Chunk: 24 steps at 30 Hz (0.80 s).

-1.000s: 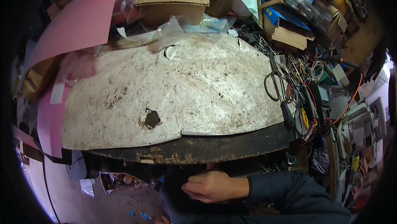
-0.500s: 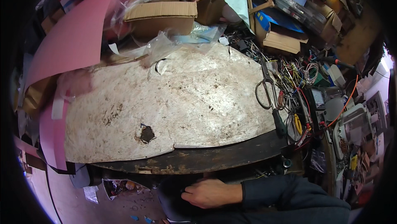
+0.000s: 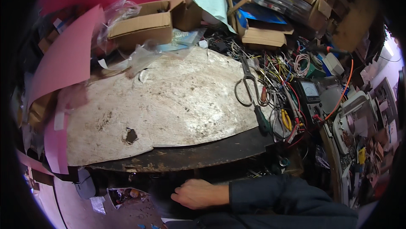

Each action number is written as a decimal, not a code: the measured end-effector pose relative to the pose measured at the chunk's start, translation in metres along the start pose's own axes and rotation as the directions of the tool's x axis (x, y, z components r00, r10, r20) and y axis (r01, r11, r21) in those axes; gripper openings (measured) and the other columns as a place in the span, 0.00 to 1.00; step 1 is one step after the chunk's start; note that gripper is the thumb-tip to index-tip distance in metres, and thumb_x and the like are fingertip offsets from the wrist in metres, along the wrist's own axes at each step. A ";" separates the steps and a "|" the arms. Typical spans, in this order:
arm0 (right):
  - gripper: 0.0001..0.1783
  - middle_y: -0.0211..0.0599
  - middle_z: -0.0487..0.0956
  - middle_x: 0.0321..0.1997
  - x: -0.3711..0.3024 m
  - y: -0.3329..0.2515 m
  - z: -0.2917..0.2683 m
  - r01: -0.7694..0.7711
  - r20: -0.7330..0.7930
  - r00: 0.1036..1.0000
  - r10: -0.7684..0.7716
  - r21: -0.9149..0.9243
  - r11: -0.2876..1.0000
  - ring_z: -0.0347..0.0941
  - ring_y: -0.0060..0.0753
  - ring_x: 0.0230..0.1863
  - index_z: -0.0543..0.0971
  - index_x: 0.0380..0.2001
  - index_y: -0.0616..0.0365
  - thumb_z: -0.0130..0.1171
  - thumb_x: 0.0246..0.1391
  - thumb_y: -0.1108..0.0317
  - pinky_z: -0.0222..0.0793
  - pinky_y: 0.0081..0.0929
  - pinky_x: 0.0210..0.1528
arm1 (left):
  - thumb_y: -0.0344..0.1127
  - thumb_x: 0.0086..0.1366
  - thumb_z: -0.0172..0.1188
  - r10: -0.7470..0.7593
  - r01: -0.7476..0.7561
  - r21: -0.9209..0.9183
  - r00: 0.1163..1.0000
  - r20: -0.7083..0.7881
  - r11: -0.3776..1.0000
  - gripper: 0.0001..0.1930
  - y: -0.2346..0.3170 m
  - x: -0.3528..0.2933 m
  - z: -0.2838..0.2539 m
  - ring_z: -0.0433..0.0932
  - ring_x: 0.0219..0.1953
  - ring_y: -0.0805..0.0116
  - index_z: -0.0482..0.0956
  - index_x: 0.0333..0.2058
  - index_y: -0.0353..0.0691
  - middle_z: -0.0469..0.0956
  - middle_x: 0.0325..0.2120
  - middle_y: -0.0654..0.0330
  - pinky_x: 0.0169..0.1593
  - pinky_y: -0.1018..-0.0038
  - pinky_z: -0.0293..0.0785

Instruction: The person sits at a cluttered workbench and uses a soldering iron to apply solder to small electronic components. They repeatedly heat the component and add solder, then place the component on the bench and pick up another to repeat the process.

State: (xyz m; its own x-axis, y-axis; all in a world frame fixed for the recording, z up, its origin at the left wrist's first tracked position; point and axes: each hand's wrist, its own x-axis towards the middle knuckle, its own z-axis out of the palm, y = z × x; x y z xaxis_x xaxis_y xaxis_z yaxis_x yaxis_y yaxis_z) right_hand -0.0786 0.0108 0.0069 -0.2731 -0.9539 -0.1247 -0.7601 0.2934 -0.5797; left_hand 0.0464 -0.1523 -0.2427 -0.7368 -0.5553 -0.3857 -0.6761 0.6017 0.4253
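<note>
My right hand point(image 3: 199, 194) is below the front edge of the worktable, at the end of a dark sleeve point(image 3: 270, 193) that reaches in from the right. Its fingers are curled, knuckles up, against a dark area beneath it. Whatever they may hold is hidden under the palm. My left hand is out of view. Above the hand lies the worktable's worn, stained white sheet point(image 3: 182, 98), with a ragged hole point(image 3: 131, 135) near its front left. On the sheet's right side rest large scissors point(image 3: 249, 87) and a green-handled screwdriver point(image 3: 261, 121).
Tangled wires, yellow-handled pliers point(image 3: 286, 120) and an analog multimeter point(image 3: 309, 91) crowd the right. Cardboard boxes point(image 3: 141, 28) and clear plastic bags line the back. A pink sheet point(image 3: 67, 53) leans at the left. An open compartment with small parts point(image 3: 129, 196) sits under the table.
The view has turned right, so the table contents sit further left in the picture. My right hand stays low below the table edge, its fingers still curled.
</note>
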 end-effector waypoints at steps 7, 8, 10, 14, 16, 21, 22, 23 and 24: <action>0.07 0.46 0.78 0.23 -0.006 -0.004 0.000 0.000 -0.172 0.985 -0.005 -0.027 1.000 0.79 0.51 0.30 0.78 0.26 0.62 0.54 0.49 0.70 0.75 0.44 0.31 | 0.49 0.70 0.44 -0.009 0.009 -0.004 0.999 -0.050 1.000 0.24 -0.010 0.001 0.006 0.79 0.42 0.48 0.75 0.53 0.38 0.79 0.42 0.45 0.49 0.57 0.75; 0.07 0.46 0.78 0.23 -0.007 -0.003 0.001 0.006 -0.186 0.982 -0.012 -0.033 0.999 0.79 0.51 0.30 0.78 0.26 0.62 0.54 0.49 0.70 0.75 0.44 0.31 | 0.49 0.70 0.44 -0.013 0.013 -0.002 0.998 -0.059 1.000 0.24 -0.013 0.000 0.006 0.79 0.42 0.48 0.75 0.53 0.38 0.79 0.42 0.45 0.48 0.58 0.75; 0.07 0.47 0.79 0.23 -0.006 -0.002 0.005 -0.004 -0.203 0.979 -0.004 -0.038 0.999 0.79 0.50 0.29 0.78 0.24 0.61 0.54 0.49 0.69 0.74 0.44 0.31 | 0.49 0.70 0.45 -0.024 0.024 -0.002 0.997 -0.077 1.000 0.24 -0.019 -0.004 0.008 0.79 0.42 0.48 0.75 0.53 0.38 0.79 0.42 0.45 0.48 0.58 0.75; 0.09 0.46 0.78 0.23 -0.007 0.000 0.009 0.036 -0.249 0.967 -0.050 -0.062 0.997 0.79 0.52 0.29 0.77 0.26 0.61 0.52 0.51 0.67 0.75 0.45 0.31 | 0.48 0.70 0.45 -0.048 0.048 -0.006 0.992 -0.113 0.999 0.24 -0.031 -0.009 0.008 0.79 0.42 0.49 0.74 0.54 0.38 0.79 0.42 0.46 0.48 0.59 0.75; 0.08 0.45 0.78 0.23 -0.006 0.000 0.011 0.053 -0.279 0.957 -0.073 -0.081 0.995 0.79 0.51 0.28 0.78 0.25 0.60 0.53 0.50 0.67 0.75 0.45 0.31 | 0.48 0.70 0.45 -0.063 0.062 -0.008 0.990 -0.129 0.998 0.23 -0.040 -0.014 0.010 0.79 0.42 0.49 0.74 0.54 0.37 0.79 0.42 0.46 0.48 0.59 0.75; 0.07 0.45 0.81 0.24 -0.007 -0.007 0.010 0.031 -0.304 0.951 -0.057 -0.089 0.996 0.81 0.50 0.30 0.82 0.22 0.59 0.58 0.45 0.68 0.77 0.41 0.32 | 0.47 0.70 0.46 -0.120 0.117 -0.028 0.979 -0.162 0.993 0.23 -0.065 -0.027 0.014 0.79 0.42 0.50 0.73 0.55 0.37 0.79 0.43 0.46 0.48 0.60 0.75; 0.06 0.44 0.82 0.26 -0.005 -0.006 0.011 0.027 -0.255 0.965 -0.054 -0.107 0.994 0.81 0.49 0.32 0.83 0.24 0.59 0.60 0.43 0.69 0.78 0.39 0.33 | 0.47 0.70 0.46 -0.138 0.134 -0.033 0.975 -0.173 0.990 0.23 -0.074 -0.031 0.015 0.79 0.42 0.51 0.73 0.55 0.37 0.79 0.43 0.47 0.48 0.60 0.75; 0.06 0.44 0.82 0.27 -0.006 -0.008 0.010 0.026 -0.247 0.968 -0.050 -0.098 0.995 0.82 0.48 0.32 0.83 0.25 0.59 0.61 0.42 0.70 0.78 0.39 0.34 | 0.47 0.70 0.46 -0.156 0.151 -0.038 0.971 -0.180 0.988 0.23 -0.081 -0.033 0.015 0.79 0.42 0.51 0.73 0.55 0.37 0.79 0.43 0.47 0.48 0.60 0.75; 0.07 0.44 0.83 0.28 -0.006 -0.010 0.009 0.026 -0.238 0.970 -0.047 -0.089 0.996 0.82 0.48 0.32 0.84 0.25 0.59 0.61 0.41 0.70 0.78 0.39 0.34 | 0.47 0.70 0.47 -0.176 0.170 -0.046 0.966 -0.188 0.984 0.23 -0.089 -0.037 0.016 0.79 0.42 0.51 0.73 0.55 0.37 0.79 0.43 0.47 0.48 0.60 0.75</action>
State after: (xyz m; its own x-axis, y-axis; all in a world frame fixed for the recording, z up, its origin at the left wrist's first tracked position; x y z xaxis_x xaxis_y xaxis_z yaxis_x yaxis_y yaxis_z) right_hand -0.0638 0.0133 0.0061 -0.3698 -0.9240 0.0975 -0.8166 0.2732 -0.5084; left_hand 0.1337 -0.1760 -0.2794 -0.5926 -0.7500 -0.2937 -0.7905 0.4715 0.3910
